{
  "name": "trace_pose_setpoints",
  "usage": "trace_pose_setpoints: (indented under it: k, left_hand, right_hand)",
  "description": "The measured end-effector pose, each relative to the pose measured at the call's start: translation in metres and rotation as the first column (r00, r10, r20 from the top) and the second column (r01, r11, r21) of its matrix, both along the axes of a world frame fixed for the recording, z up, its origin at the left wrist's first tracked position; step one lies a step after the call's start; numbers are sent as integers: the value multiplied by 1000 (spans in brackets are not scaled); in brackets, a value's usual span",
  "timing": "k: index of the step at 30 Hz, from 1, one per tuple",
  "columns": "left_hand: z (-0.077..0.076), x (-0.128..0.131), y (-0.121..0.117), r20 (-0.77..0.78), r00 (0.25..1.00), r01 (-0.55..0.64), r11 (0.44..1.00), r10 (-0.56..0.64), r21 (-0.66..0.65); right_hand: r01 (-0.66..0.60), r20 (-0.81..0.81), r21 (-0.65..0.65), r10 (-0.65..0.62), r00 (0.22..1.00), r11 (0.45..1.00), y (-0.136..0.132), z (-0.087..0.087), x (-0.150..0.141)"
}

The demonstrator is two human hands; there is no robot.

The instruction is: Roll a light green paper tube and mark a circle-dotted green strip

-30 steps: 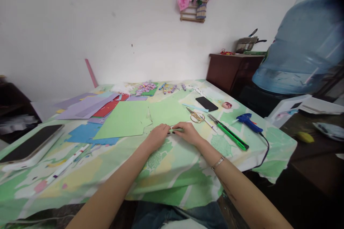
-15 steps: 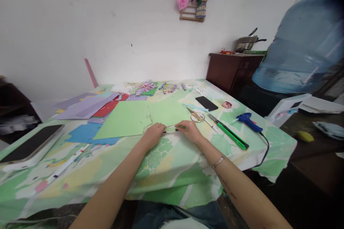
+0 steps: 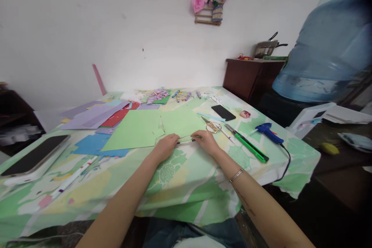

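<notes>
Narrow paper strip (image 3: pixel 185 139), or perhaps a sheet's turned edge, I can't tell which, lies just on my side of the pale green sheet (image 3: pixel 184 118). Its long axis runs side to side across me, and neither hand is nearer: my left hand (image 3: pixel 167 145) is at one end, my right hand (image 3: pixel 205 140) at the other. Each has its fingers curled in, with almost no gap at the tips, pinching that end, though my left grip is partly hidden. Counting outward from the pale green sheet, I see one second green sheet (image 3: pixel 132 130) to its left and one blue sheet (image 3: pixel 95 145) further left and nearer me. Close on its right are one pale blue strip (image 3: pixel 211 116), one pair of gold scissors (image 3: pixel 213 126) and one slim marker (image 3: pixel 226 133); further right, one black phone (image 3: pixel 223 112), one green cutter (image 3: pixel 251 147) and one blue glue gun (image 3: pixel 269 132). Well to its left are one larger phone (image 3: pixel 36 155) and one white marker (image 3: pixel 72 176). Beyond it lie several crayons (image 3: pixel 187 96), too small to count surely.
</notes>
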State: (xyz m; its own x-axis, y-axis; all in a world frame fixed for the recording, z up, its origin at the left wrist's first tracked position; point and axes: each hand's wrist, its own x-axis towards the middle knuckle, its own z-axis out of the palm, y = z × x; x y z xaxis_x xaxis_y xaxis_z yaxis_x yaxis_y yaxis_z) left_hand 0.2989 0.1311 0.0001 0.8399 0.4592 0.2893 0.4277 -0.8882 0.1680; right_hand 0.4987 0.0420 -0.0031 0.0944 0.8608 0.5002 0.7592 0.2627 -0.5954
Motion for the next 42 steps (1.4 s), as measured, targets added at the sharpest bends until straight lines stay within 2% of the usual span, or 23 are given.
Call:
trace_pose_setpoints:
  k: [10,15,22,28,35,42]
  left_hand:
    - [-7,-4,12,75,997,15,998,-10,-68]
    - [-4,-7,12,127,991,51,994,-38,-99]
    - [0,-9,13,175,984,37,989,-11,-146]
    - [-2,-9,16,203,979,6,991,21,-132]
    - [-1,-13,20,237,970,-25,991,56,-132]
    - [3,-13,17,303,947,-42,980,102,-196]
  right_hand:
    - [6,-9,0,-6,1000,1000,0,0,3]
    - [14,-13,2,-14,1000,1000,0,-1,5]
    - [2,-34,-4,-2,999,1000,-1,0,7]
    - [12,-59,-4,-12,998,1000,-1,1,6]
    - [82,-146,-38,-87,985,996,0,-1,11]
    - [83,-272,-29,-88,958,996,2,-4,14]
